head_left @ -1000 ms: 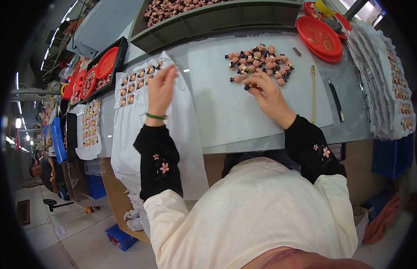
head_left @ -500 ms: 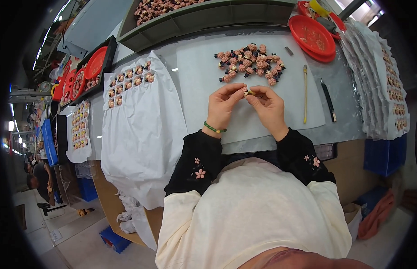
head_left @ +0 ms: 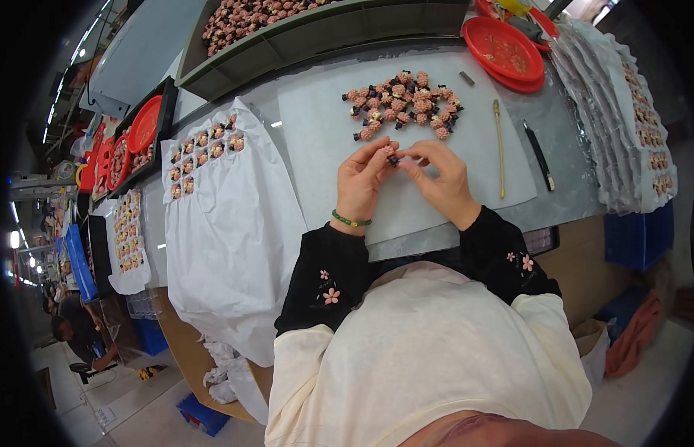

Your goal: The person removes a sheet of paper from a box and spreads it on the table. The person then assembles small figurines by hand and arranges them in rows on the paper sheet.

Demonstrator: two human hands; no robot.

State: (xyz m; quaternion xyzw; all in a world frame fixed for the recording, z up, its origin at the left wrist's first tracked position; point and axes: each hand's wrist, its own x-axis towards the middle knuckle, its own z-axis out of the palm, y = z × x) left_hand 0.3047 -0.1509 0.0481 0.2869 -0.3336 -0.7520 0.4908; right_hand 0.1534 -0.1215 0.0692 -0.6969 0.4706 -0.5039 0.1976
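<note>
A small figurine [head_left: 392, 153] with a pink knobbly head and a dark body is pinched between the thumb and fingers of my left hand [head_left: 359, 182], above the white sheet. My right hand [head_left: 442, 182] has its thumb and forefinger drawn together at the figurine's dark end; its fingertips partly hide the contact. Just beyond my hands lies a loose heap of similar figurines [head_left: 399, 104]. On the left, more of them stand in rows in a white-covered tray [head_left: 228, 186]. A green bead bracelet circles my left wrist.
A grey-green crate [head_left: 325, 46] full of figurines stands at the back. To the right lie a thin yellow stick [head_left: 499, 149], a black pen-like tool [head_left: 538, 156] and stacked red plates [head_left: 503, 48]. Layered trays [head_left: 597, 112] line the right edge. A person [head_left: 82, 331] is far left.
The figurine has turned between my fingers, with its dark part now toward my right hand. My right fingertips have shifted slightly left. The whole view has tilted a little.
</note>
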